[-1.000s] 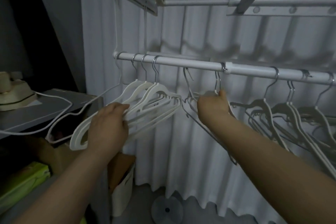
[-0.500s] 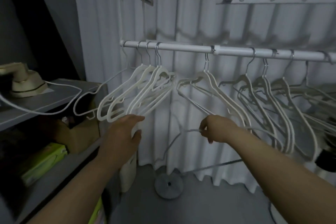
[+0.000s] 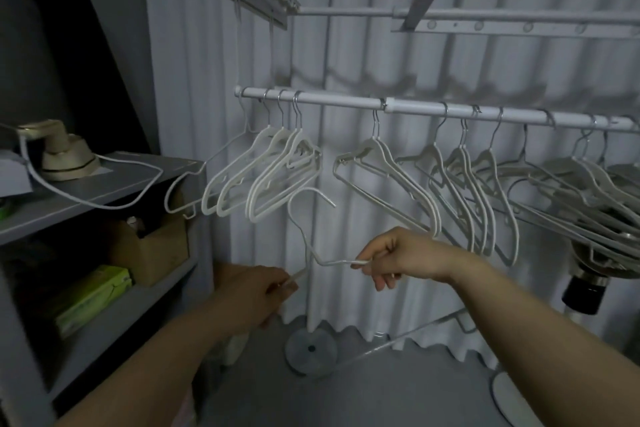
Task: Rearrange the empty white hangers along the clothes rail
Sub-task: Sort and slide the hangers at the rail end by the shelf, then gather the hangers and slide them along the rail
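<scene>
The head view shows a thin wire hanger (image 3: 337,263) off the clothes rail (image 3: 346,101), held below it with its hook pointing up. The left hand (image 3: 256,291) grips one arm of it and the right hand (image 3: 398,253) pinches the other. White hangers (image 3: 277,139) hang bunched at the rail's left end, with more spread to the right. An iron (image 3: 62,159) sits on the shelf (image 3: 104,191) at left.

White rail (image 3: 346,101) carries white hangers (image 3: 375,144) — bunched left, more rightward.

An iron (image 3: 64,158) sits on the grey shelf (image 3: 131,166); a cardboard box (image 3: 156,250) below.
</scene>
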The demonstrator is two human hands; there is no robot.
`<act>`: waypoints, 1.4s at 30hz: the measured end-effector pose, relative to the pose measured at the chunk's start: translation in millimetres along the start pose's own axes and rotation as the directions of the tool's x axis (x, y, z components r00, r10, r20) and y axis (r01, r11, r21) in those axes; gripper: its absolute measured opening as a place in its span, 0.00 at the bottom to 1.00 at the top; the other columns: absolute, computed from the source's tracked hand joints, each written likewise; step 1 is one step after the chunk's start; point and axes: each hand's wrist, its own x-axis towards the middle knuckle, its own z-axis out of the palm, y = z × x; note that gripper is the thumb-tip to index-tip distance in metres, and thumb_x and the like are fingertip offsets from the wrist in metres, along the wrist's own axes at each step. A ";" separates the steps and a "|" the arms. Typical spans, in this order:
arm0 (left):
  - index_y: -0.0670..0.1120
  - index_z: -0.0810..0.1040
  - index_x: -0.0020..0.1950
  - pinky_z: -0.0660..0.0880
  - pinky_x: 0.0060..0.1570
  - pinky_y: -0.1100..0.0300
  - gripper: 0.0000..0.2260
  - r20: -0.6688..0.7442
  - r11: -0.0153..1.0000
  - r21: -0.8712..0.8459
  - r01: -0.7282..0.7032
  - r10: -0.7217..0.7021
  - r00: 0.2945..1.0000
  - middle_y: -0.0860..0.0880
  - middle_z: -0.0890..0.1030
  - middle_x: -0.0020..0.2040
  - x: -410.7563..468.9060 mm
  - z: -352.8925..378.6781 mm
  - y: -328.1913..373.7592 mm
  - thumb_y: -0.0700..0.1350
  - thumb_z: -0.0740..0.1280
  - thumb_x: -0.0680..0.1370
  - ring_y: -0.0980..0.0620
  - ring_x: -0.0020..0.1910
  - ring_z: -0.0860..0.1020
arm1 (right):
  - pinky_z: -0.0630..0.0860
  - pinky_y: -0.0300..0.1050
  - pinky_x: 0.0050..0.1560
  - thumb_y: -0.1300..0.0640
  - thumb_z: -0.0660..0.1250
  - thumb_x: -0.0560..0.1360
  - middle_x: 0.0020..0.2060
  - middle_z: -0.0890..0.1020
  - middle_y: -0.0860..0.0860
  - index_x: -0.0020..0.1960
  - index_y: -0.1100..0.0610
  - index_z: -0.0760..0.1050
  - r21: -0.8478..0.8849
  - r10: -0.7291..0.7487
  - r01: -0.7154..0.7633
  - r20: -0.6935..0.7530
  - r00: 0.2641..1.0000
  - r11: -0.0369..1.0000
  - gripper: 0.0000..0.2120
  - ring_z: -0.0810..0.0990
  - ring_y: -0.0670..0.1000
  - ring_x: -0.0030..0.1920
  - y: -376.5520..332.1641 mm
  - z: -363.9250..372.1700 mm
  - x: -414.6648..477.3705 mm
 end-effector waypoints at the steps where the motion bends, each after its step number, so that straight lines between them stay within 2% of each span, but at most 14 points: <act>1: 0.50 0.73 0.36 0.70 0.28 0.65 0.12 0.000 0.999 -0.043 -0.004 0.004 1.000 0.50 0.75 0.28 -4.3 -2.9 0.9 0.47 0.58 0.79 0.56 0.24 0.72 | 0.70 0.29 0.32 0.62 0.66 0.74 0.26 0.80 0.44 0.49 0.58 0.80 0.032 -0.004 0.006 -0.041 0.999 0.999 0.06 0.76 0.38 0.27 -1.7 2.9 1.4; 4: 0.45 0.77 0.42 0.66 0.21 0.65 0.11 -0.013 0.993 -0.117 0.001 -0.002 1.000 0.52 0.75 0.21 -14.6 -13.9 1.3 0.45 0.58 0.79 0.57 0.19 0.70 | 0.71 0.26 0.36 0.62 0.67 0.74 0.37 0.80 0.50 0.52 0.64 0.79 0.079 -0.054 0.091 -0.380 0.924 0.993 0.09 0.78 0.36 0.33 0.1 4.4 10.9; 6: 0.44 0.79 0.50 0.67 0.21 0.64 0.10 -0.013 0.990 -0.143 0.021 -0.023 1.000 0.51 0.77 0.23 -18.3 -19.7 -1.7 0.43 0.58 0.79 0.56 0.19 0.71 | 0.69 0.35 0.47 0.59 0.67 0.74 0.44 0.81 0.53 0.53 0.63 0.80 -0.196 -0.153 0.021 -0.693 0.705 0.980 0.11 0.79 0.42 0.45 6.0 -1.9 15.6; 8: 0.44 0.80 0.49 0.68 0.21 0.63 0.09 0.005 0.982 -0.181 0.053 -0.053 0.999 0.50 0.77 0.24 -18.1 -21.9 -4.3 0.42 0.59 0.79 0.56 0.19 0.71 | 0.65 0.48 0.58 0.54 0.66 0.73 0.55 0.80 0.57 0.58 0.61 0.78 -0.383 -0.226 -0.197 -0.811 0.540 0.903 0.16 0.74 0.58 0.59 12.1 -9.6 19.3; 11: 0.47 0.78 0.42 0.69 0.19 0.66 0.10 -0.070 0.968 -0.233 0.091 -0.110 0.991 0.51 0.76 0.23 -10.3 -23.6 -2.2 0.38 0.59 0.78 0.59 0.17 0.71 | 0.59 0.53 0.67 0.52 0.66 0.73 0.69 0.67 0.58 0.70 0.58 0.63 -0.305 -0.002 -0.428 -0.817 0.577 0.851 0.28 0.63 0.60 0.69 16.7 -18.5 24.0; 14: 0.46 0.76 0.42 0.68 0.16 0.68 0.11 -0.122 0.913 -0.395 0.103 -0.163 0.979 0.46 0.74 0.28 2.4 -22.2 6.9 0.35 0.58 0.79 0.58 0.15 0.72 | 0.63 0.52 0.66 0.57 0.63 0.75 0.70 0.63 0.60 0.74 0.59 0.54 -0.204 0.110 -0.382 -0.745 0.658 0.902 0.31 0.64 0.61 0.69 28.3 -25.5 37.2; 18: 0.48 0.75 0.40 0.69 0.16 0.68 0.12 -0.197 0.832 -0.553 0.051 -0.190 0.962 0.44 0.73 0.29 26.5 -18.7 21.4 0.35 0.57 0.79 0.58 0.15 0.72 | 0.71 0.46 0.56 0.62 0.59 0.77 0.63 0.74 0.61 0.73 0.57 0.56 -0.119 0.041 -0.170 -0.691 0.722 0.978 0.26 0.74 0.61 0.61 43.5 -30.7 46.9; 21: 0.47 0.75 0.39 0.70 0.17 0.69 0.13 -0.225 0.800 -0.599 0.018 -0.190 0.956 0.44 0.73 0.29 50.5 -15.0 32.6 0.36 0.57 0.79 0.59 0.16 0.72 | 0.69 0.42 0.46 0.62 0.58 0.78 0.56 0.78 0.61 0.72 0.55 0.60 -0.140 -0.033 -0.089 -0.691 0.722 0.986 0.23 0.77 0.60 0.54 51.8 -32.6 51.2; 25: 0.46 0.75 0.40 0.69 0.17 0.70 0.11 -0.245 0.766 -0.643 0.011 -0.220 0.944 0.44 0.72 0.30 88.4 -10.6 49.0 0.36 0.58 0.79 0.60 0.15 0.72 | 0.63 0.30 0.46 0.62 0.60 0.77 0.54 0.74 0.50 0.71 0.56 0.61 -0.051 -0.045 0.015 -0.671 0.740 0.999 0.23 0.74 0.53 0.59 58.7 -40.6 58.8; 27: 0.43 0.75 0.45 0.68 0.15 0.70 0.08 -0.258 0.742 -0.671 -0.002 -0.231 0.938 0.44 0.71 0.30 108.5 -10.6 57.7 0.35 0.57 0.79 0.59 0.14 0.71 | 0.66 0.32 0.46 0.61 0.60 0.77 0.54 0.71 0.49 0.72 0.54 0.58 0.061 -0.010 0.060 -0.612 0.791 0.996 0.25 0.74 0.51 0.56 56.7 -47.7 63.6; 29: 0.41 0.73 0.48 0.68 0.15 0.70 0.07 -0.264 0.721 -0.693 -0.015 -0.233 0.936 0.43 0.71 0.31 127.9 -11.9 66.8 0.34 0.56 0.79 0.58 0.13 0.70 | 0.70 0.34 0.40 0.61 0.61 0.77 0.55 0.69 0.50 0.73 0.52 0.55 0.159 0.030 0.069 -0.547 0.836 0.985 0.28 0.74 0.48 0.47 53.0 -56.7 69.4; 33: 0.40 0.71 0.50 0.69 0.15 0.70 0.06 -0.302 0.713 -0.697 -0.080 -0.190 0.934 0.44 0.70 0.31 164.0 -18.4 84.7 0.34 0.56 0.79 0.59 0.12 0.70 | 0.72 0.38 0.41 0.58 0.63 0.76 0.57 0.69 0.51 0.74 0.50 0.51 0.263 0.101 0.041 -0.505 0.857 0.964 0.31 0.75 0.51 0.46 46.2 -79.7 86.3; 39: 0.41 0.71 0.47 0.68 0.15 0.71 0.07 -0.394 0.697 -0.693 -0.182 -0.155 0.906 0.45 0.69 0.31 207.2 -37.2 105.2 0.35 0.54 0.80 0.60 0.12 0.69 | 0.68 0.37 0.31 0.61 0.63 0.76 0.37 0.71 0.52 0.74 0.55 0.53 0.363 0.131 0.045 -0.446 0.885 0.931 0.30 0.73 0.50 0.35 44.3 -97.4 111.4; 42: 0.45 0.71 0.39 0.68 0.15 0.70 0.12 -0.403 0.704 -0.685 -0.188 -0.152 0.902 0.45 0.69 0.31 220.6 -42.3 103.9 0.35 0.54 0.80 0.60 0.13 0.70 | 0.67 0.32 0.23 0.61 0.63 0.75 0.37 0.72 0.53 0.72 0.54 0.56 0.305 0.117 0.019 -0.423 0.899 0.952 0.29 0.69 0.46 0.29 47.7 -98.4 118.8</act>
